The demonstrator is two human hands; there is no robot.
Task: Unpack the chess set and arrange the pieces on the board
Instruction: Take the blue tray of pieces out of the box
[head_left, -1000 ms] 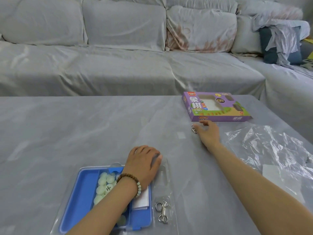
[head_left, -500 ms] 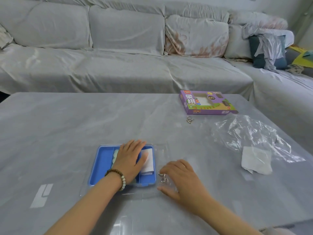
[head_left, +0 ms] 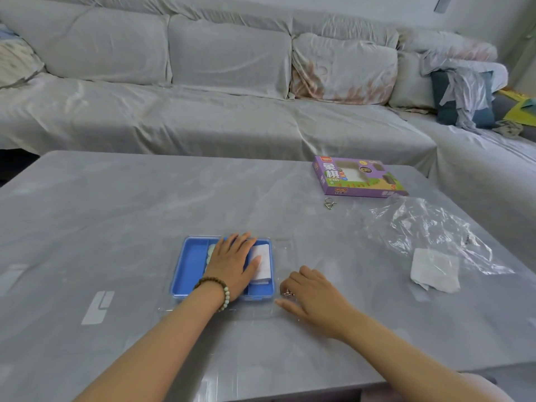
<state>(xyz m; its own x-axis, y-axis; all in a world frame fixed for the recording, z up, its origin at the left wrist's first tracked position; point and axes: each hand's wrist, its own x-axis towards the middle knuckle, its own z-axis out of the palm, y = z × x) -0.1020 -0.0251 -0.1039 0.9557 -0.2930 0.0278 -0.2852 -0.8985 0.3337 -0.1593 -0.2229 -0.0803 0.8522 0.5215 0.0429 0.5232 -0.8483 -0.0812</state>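
**Two hands at the tray — unpacking barely begun**

Counter (head_left: 116,227) carries the purple box (head_left: 359,177), far right, and the blue tray (head_left: 191,265) near its middle. Pale pieces (head_left: 211,250) lie inside the tray and no board is laid out — arranging is all to do. Left hand (head_left: 232,265) lies flat, fingers straight, pressing the tray. Right hand (head_left: 313,297), just beside it, curls over small metal rings (head_left: 288,293); whether it grips them cannot be told.

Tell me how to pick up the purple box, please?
Best from above, fingers on the far long edge and thumb on the near one. The purple box lies flat on the table, wide and thin, nothing on top; both long edges look free, though a metal ring piece sits close to the near one.
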